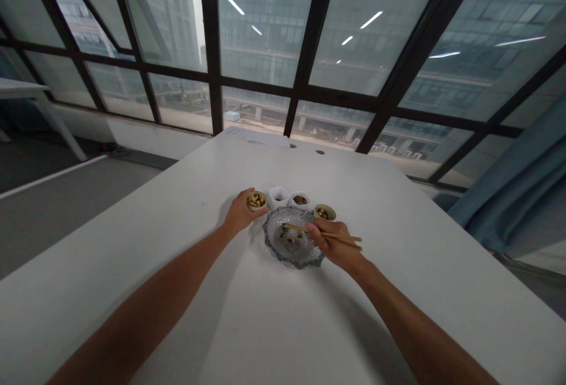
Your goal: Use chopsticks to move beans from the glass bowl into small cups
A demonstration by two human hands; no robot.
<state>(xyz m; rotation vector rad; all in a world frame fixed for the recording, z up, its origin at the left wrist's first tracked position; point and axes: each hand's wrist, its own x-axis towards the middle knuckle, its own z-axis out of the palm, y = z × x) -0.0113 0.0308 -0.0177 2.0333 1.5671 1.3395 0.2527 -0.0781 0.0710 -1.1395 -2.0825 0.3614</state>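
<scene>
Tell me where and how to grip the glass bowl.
Probably best at the near-left rim of the glass bowl, approaching from the near side: its scalloped edge is uncovered there, while small containers crowd the far side and the right hand, holding chopsticks, covers the right.

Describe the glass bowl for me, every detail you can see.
The glass bowl looks clear with a grey tint, its wall patterned and its rim wavy. It stands upright on the white table, and a few small pieces, dark and orange-brown, lie scattered in it. Chopsticks in the grip of the right hand reach in over its right side; whether the tips or the hand touch the glass cannot be told. Two white containers sit just beyond it.
</scene>
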